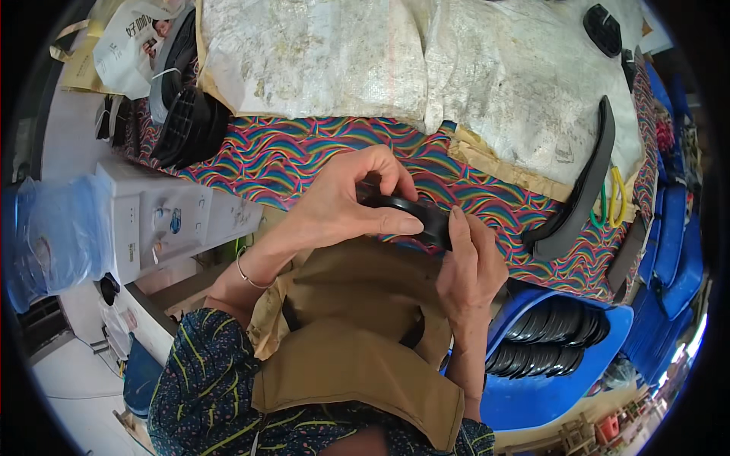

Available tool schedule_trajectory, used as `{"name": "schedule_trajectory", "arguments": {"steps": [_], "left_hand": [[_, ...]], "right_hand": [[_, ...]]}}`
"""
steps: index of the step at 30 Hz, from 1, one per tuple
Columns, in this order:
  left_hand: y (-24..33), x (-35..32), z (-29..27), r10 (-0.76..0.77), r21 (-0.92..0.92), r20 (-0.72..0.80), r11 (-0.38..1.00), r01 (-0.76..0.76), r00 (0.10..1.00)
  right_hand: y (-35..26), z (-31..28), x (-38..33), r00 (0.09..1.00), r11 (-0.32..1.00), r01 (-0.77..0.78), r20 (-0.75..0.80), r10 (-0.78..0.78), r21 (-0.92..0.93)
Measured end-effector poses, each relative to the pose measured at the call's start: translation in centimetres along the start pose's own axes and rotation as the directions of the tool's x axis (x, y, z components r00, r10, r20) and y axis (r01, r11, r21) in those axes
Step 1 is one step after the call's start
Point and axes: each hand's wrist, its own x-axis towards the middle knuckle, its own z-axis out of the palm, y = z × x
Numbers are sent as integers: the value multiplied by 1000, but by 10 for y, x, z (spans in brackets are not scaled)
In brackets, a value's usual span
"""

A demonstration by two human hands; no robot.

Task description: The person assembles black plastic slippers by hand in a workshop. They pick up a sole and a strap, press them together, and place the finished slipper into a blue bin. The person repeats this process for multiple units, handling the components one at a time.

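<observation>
Pinching 1 black curved piece (pixel 434 224) near the middle, the left hand (pixel 338 199) grips its 10 o'clock side, the right hand (pixel 475 270) its 4 o'clock end. Holding it seems the step now; the next move calls for steady hands. At 4 o'clock, 1 blue tub (pixel 525 403) holds 2 rows of shiny black parts (pixel 559 323), too packed to count.

Two hands (pixel 334 204) (pixel 469 266) — one bracelet (pixel 246 278)

The person wears a brown apron (pixel 357 365) with stitching along its edge, a dark navy, speckled sleeve (pixel 201 376) with wavy yellow-green lines left of the apron, and, beyond that apron's left edge, a slim silver-coloured bangle (pixel 244 274).
</observation>
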Motion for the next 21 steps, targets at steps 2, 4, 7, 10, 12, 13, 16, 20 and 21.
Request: {"name": "schedule_trajectory", "arguments": {"steps": [2,4,7,10,12,13,16,20,21], "left_hand": [[-1,2,-4,-19,-25,36,999,20,999],[-3,4,-10,-35,-108,88,993,44,995],[-17,10,-25,72,-255,172,966,-26,982],[-22,4,-34,46,-302,141,953,-2,989],[-29,3,-39,55,-321,130,947,-10,990],[-32,2,-39,37,-305,89,952,-8,995],[-20,-4,-27,110,-188,20,977,-105,994],[26,-4,12,243,385,66,888,-249,968],[24,0,19,170,351,61,919,-181,984]], "right_hand": [[0,-1,0,999,998,38,13,-37,-40],[0,-3,1,999,997,39,15,-38,-68],[5,-1,3,997,994,66,-21,-68,-82],[5,-2,6,996,988,94,-3,-95,-123],[6,-2,6,996,987,83,-11,-86,-135],[6,-3,5,997,989,76,-3,-77,-130],[5,-4,1,998,991,55,8,-55,-122],[6,-2,4,998,993,57,-9,-58,-100],[6,-3,3,998,994,53,-13,-54,-97]]}}
